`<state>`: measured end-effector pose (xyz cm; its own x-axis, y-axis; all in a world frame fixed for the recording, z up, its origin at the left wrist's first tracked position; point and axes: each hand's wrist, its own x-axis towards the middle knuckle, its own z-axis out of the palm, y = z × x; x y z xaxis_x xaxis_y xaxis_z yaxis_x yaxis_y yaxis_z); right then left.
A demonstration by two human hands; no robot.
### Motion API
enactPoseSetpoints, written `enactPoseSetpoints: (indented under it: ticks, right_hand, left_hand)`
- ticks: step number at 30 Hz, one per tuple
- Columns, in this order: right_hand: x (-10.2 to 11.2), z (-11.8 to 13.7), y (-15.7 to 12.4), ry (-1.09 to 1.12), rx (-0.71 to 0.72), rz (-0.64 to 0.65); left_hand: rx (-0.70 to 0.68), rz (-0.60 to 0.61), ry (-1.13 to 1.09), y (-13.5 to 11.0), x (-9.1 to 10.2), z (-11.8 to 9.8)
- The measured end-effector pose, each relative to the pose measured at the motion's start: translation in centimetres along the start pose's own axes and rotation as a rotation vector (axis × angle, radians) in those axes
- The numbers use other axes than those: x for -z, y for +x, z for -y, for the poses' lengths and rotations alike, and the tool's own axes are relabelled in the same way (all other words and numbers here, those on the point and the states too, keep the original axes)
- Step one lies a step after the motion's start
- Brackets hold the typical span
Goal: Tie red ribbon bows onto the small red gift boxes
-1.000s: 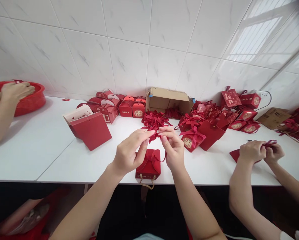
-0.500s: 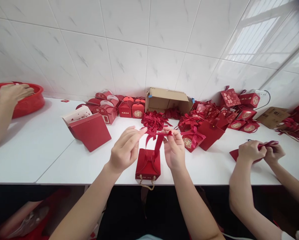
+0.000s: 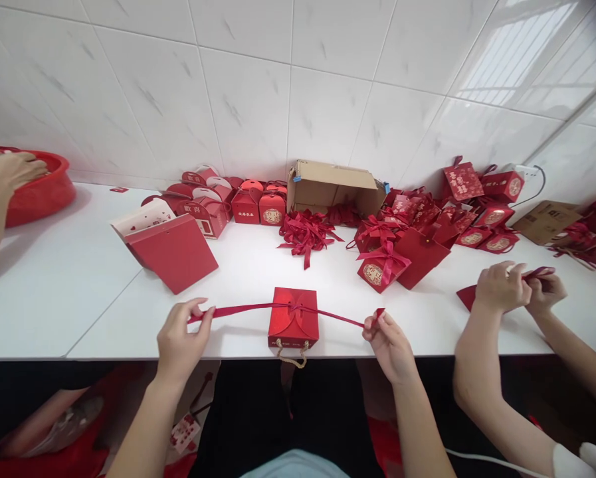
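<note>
A small red gift box (image 3: pixel 292 328) with a gold rope handle (image 3: pixel 292 362) sits at the table's front edge. Across its top runs a dark red ribbon (image 3: pixel 242 309), crossed at the middle of the lid and stretched out to both sides. My left hand (image 3: pixel 182 335) pinches one end, left of the box. To the right, my right hand (image 3: pixel 388 342) pinches the other end between thumb and fingers. Both hands are raised a little off the box, apart from it.
Behind lie loose red ribbons (image 3: pixel 307 232) before an open cardboard box (image 3: pixel 335 179). A tilted red box (image 3: pixel 178 252) stands left; finished boxes with bows (image 3: pixel 383 265) stand right. Co-workers' hands are at a red basin (image 3: pixel 38 199) and at the right (image 3: pixel 501 289).
My hands have moved down and far apart, pulling the ribbon from a raised loop into a taut line across the box top. The view has tilted down slightly.
</note>
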<state>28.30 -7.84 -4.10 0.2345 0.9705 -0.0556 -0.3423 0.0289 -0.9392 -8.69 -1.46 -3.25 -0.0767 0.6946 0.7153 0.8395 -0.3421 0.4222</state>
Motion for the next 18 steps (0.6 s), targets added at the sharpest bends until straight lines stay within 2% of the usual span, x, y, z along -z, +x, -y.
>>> enactPoseSetpoints:
  ticks: [1,3,5,6,7,8,10,13,15,18]
  right_hand:
    - [0.1,-0.2,-0.1,-0.044,-0.042,-0.026]
    - [-0.2,-0.2,0.0,-0.196,-0.028,-0.185]
    - [-1.2,0.1,0.2,-0.382,0.107,-0.387]
    - [-1.9,0.4,0.3,-0.457,0.19,-0.432]
    - [-2.7,0.7,0.4,-0.513,0.264,-0.412]
    - [-3.6,0.9,0.5,-0.548,0.319,-0.336]
    - [-5.4,1.3,0.7,-0.583,0.353,-0.11]
    - [-7.7,1.0,1.0,-0.609,0.246,0.122]
    - [-8.6,0.5,1.2,-0.601,0.154,0.171]
    - [-9.0,-0.2,1.6,-0.567,0.07,0.219]
  left_hand:
    - [0.012,0.057,-0.004,-0.7,-0.3,0.1]
    - [0.028,0.091,-0.004,-1.3,-0.8,-0.4]
    - [0.06,0.052,-0.056,-1.0,-1.2,-1.6]
    - [0.083,0.048,-0.122,-0.6,-1.4,-2.5]
    - [0.108,0.067,-0.215,-0.1,-1.5,-3.4]
    - [0.132,0.111,-0.324,0.4,-1.7,-4.4]
    - [0.172,0.228,-0.533,1.2,-2.2,-6.3]
    - [0.224,0.432,-0.707,1.7,-2.9,-8.4]
    - [0.245,0.532,-0.708,1.7,-3.4,-9.1]
    - [0.296,0.585,-0.657,1.7,-3.6,-9.2]
